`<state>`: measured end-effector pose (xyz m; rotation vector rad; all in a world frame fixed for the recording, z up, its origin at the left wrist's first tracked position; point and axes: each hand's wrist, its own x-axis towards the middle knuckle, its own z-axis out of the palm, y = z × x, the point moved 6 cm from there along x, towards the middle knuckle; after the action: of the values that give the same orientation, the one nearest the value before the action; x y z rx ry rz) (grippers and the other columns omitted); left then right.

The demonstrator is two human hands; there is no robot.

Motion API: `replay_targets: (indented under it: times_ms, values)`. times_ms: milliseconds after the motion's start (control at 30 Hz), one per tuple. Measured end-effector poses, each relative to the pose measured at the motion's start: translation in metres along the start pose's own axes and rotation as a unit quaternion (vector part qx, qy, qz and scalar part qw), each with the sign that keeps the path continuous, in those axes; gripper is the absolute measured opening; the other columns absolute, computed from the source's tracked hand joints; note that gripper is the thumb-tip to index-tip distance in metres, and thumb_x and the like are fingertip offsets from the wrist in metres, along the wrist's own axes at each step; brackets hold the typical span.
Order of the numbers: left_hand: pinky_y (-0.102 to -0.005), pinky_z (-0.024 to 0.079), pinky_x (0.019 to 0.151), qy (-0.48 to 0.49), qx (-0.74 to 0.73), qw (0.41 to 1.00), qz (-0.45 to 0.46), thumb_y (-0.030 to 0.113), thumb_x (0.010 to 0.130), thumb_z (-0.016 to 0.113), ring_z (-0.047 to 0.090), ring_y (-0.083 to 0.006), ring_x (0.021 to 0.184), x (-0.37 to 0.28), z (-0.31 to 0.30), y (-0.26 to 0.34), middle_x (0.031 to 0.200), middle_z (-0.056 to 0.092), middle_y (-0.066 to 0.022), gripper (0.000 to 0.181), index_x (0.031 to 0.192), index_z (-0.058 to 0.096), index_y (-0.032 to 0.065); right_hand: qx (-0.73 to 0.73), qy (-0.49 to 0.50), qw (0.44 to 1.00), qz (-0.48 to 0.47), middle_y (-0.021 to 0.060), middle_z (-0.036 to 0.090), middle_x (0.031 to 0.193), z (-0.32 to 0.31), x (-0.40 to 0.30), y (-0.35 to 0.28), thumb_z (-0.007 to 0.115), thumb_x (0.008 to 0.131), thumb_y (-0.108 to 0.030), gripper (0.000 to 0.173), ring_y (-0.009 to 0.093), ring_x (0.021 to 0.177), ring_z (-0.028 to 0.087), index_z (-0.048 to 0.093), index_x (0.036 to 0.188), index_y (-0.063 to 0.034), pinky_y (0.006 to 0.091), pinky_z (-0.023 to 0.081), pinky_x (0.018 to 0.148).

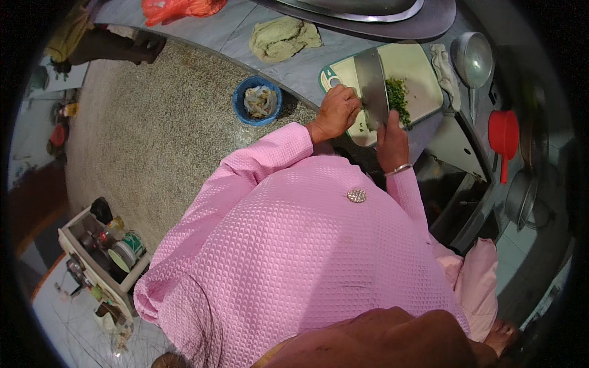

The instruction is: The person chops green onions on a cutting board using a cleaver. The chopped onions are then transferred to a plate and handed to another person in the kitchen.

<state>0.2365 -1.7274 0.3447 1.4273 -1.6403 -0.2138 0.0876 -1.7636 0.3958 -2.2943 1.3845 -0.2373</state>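
Observation:
My right hand (394, 141) grips the handle of a broad cleaver (371, 83), whose wide steel blade stands over a pale cutting board (421, 60) with a green rim. Chopped green herbs (396, 99) lie in a heap on the board along the blade's right side. To the left of the blade is my left hand (339, 110), its fingers curled at the board's near left part. Whether those fingers hold anything is hidden.
A folded greenish cloth (285, 39) lies on the grey counter (230, 32), near a red plastic bag (181, 9). Right of the board are a white cloth (445, 76), a metal ladle (473, 60) and a red dipper (503, 135). On the floor stands a blue bin (257, 120).

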Motion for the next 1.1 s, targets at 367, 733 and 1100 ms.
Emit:
replay_targets:
  times_ms: [367,733,1100]
  values:
    - [-0.0392,0.042,0.073,0.020,-0.011,1.000,0.008,0.003,0.072,0.068,0.051,-0.0305,0.083,-0.005,-0.005,0.001,0.088,0.057,-0.0094,0.016,0.086,0.062,0.0066,0.102,0.028,0.994,-0.041,0.0259,0.061,0.081,-0.008,-0.004,0.006,0.056,0.088,-0.010,0.023,0.047,0.078,0.060,0.048,0.108,-0.0009,0.0504,0.045,0.063]
    - [-0.0400,0.042,0.072,-0.006,-0.006,1.000,0.026,-0.001,0.072,0.064,0.052,-0.0314,0.082,-0.005,-0.008,0.008,0.083,0.056,-0.0100,0.025,0.096,0.061,0.0071,0.131,0.077,0.988,-0.038,0.0273,0.060,0.078,-0.008,0.019,0.007,0.056,0.087,-0.008,0.019,0.049,0.079,0.058,0.045,0.101,-0.0008,0.0530,0.044,0.063]
    - [-0.0433,0.042,0.067,0.001,-0.039,0.999,0.011,-0.001,0.074,0.063,0.051,-0.0349,0.075,0.009,-0.012,0.013,0.076,0.052,-0.0148,0.019,0.089,0.053,0.0052,0.117,0.087,0.989,-0.010,0.0263,0.061,0.082,-0.002,0.029,0.013,0.056,0.088,-0.010,0.022,0.047,0.081,0.060,0.046,0.105,-0.0026,0.0519,0.046,0.066]
